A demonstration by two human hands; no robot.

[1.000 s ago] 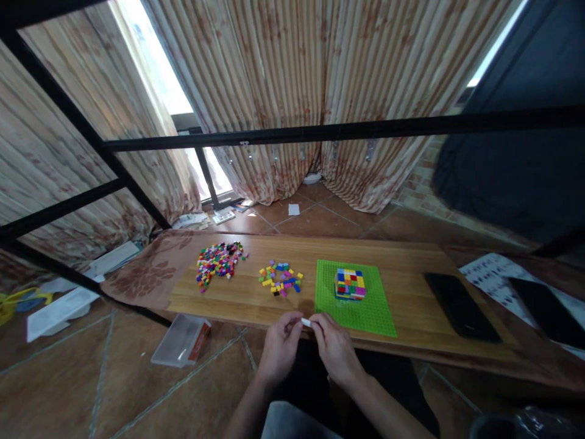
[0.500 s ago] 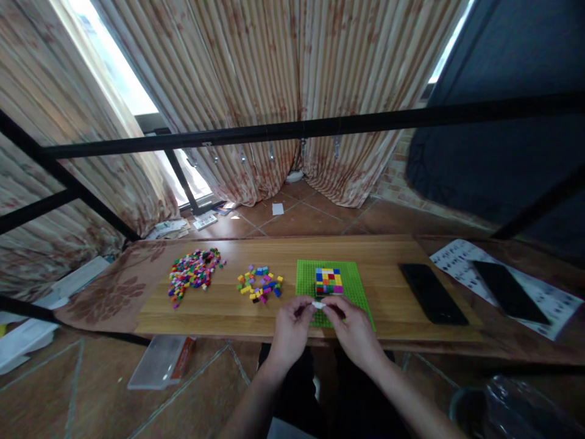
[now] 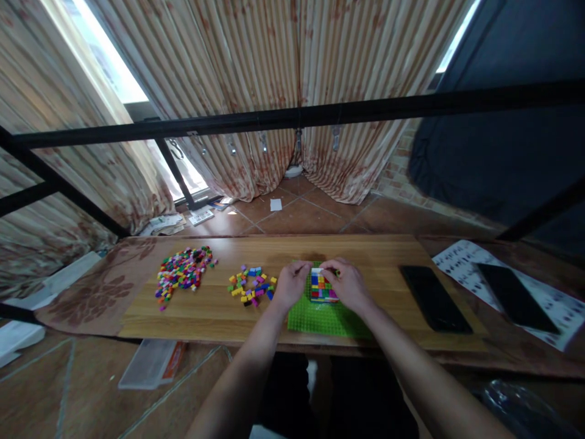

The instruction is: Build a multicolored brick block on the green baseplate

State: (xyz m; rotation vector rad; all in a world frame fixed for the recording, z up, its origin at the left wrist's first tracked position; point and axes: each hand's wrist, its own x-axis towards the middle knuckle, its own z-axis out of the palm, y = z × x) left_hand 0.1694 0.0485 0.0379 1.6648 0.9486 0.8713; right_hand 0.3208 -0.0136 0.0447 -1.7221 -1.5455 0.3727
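Note:
A green baseplate [image 3: 320, 317] lies on a wooden board [image 3: 219, 317], and a block of many-coloured small bricks [image 3: 322, 288] stands on it. My left hand [image 3: 291, 284] and my right hand [image 3: 348, 283] flank that block. Their fingertips pinch together at its far top edge on a small white brick [image 3: 315, 271]. Left of the plate lies a small scatter of loose bricks [image 3: 252, 285]. Further left is a bigger heap of bricks [image 3: 181, 275].
Two black phones lie to the right: one [image 3: 434, 298] on the board, another [image 3: 516, 297] on a printed sheet. A black metal frame bar [image 3: 292, 116] crosses above the board. A clear plastic box [image 3: 148, 364] lies on the tiled floor, with papers by the curtains.
Both hands, holding the white brick between them, have moved forward from the board's near edge to the top of the coloured block. The camera has shifted slightly.

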